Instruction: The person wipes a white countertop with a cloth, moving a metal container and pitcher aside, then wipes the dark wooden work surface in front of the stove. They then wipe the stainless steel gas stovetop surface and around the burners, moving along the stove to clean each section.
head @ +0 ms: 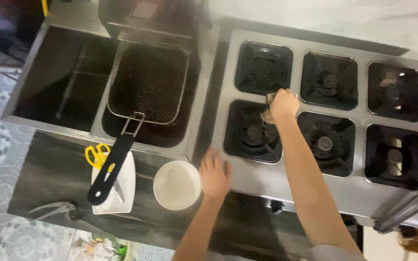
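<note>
My right hand (283, 104) is closed around a small crumpled cloth (269, 99) and presses it on the steel stove top (293, 72), between the middle burner wells. My left hand (214, 173) lies flat with fingers spread on the stove's front left corner, next to a round white bowl (176, 184). The stove has several square black burner wells; the nearest one to the cloth is the front left well (250, 133).
A deep fryer (64, 77) stands left of the stove, with a wire basket (148, 82) whose black handle (107, 171) reaches over a white dish (122, 193). Yellow scissors (95, 154) and metal tongs (54, 210) lie on the dark counter. Grey metal parts (407, 208) sit at the front right.
</note>
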